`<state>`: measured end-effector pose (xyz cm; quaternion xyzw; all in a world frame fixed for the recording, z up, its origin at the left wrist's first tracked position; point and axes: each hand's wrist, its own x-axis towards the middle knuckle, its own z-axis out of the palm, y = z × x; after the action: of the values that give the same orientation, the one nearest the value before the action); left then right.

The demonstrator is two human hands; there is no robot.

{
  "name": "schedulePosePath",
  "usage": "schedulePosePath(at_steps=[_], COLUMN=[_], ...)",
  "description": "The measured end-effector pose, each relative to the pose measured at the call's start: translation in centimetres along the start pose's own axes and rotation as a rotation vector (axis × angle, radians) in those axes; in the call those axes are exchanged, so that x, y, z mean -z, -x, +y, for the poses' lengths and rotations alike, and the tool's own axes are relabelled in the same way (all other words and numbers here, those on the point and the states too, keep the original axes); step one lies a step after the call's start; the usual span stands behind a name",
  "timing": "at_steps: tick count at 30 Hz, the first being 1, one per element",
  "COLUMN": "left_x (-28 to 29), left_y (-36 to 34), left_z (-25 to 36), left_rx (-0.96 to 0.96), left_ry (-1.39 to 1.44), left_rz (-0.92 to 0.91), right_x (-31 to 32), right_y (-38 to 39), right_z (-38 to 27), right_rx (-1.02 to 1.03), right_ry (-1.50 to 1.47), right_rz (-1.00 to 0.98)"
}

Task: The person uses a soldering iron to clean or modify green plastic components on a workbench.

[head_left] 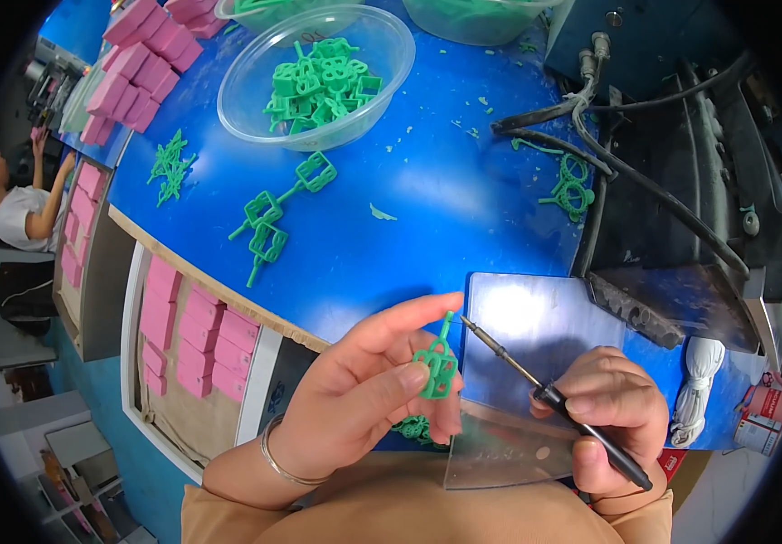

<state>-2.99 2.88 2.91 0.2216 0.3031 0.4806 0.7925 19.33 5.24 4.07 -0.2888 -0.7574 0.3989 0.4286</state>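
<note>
My left hand (368,372) pinches a small green openwork piece (436,374) between thumb and fingers. The piece is box-shaped, with a thin stem standing up from its top. In my right hand (616,412) is a slim pointed tool (549,392) with a black handle and a metal shaft, held like a pen. Its tip is close to the stem on the green piece; whether they touch, I cannot tell. Beneath both hands lies a clear plastic sheet (500,449) at the table's near edge. More green pieces (416,428) show partly behind my left hand.
A clear bowl (382,118) of green pieces stands at the back. Joined green frames (268,213) and a pile of thin green sticks (171,168) lie on the blue table (436,199). Dark equipment with cables (654,190) is at right. Pink blocks (200,340) and another person (28,204) are left.
</note>
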Motion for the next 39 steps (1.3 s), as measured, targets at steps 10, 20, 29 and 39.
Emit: schedulePosePath(at_steps=[10, 20, 29, 39], left_x=[0.0, 0.1, -0.1, -0.1], left_y=[0.1, 0.1, 0.1, 0.1], left_z=[0.0, -0.2, -0.2, -0.1], left_rx=[0.016, -0.008, 0.000, -0.003], left_ry=[0.012, 0.029, 0.008, -0.004], left_rz=[0.020, 0.010, 0.036, 0.053], right_x=[0.0, -0.3, -0.1, -0.3], right_y=[0.0, 0.0, -0.2, -0.3], right_z=[-0.2, -1.0, -1.1, -1.0], right_rx=[0.019, 0.032, 0.032, 0.020], right_ry=[-0.034, 0.051, 0.074, 0.102], right_rz=[0.048, 0.057, -0.017, -0.035])
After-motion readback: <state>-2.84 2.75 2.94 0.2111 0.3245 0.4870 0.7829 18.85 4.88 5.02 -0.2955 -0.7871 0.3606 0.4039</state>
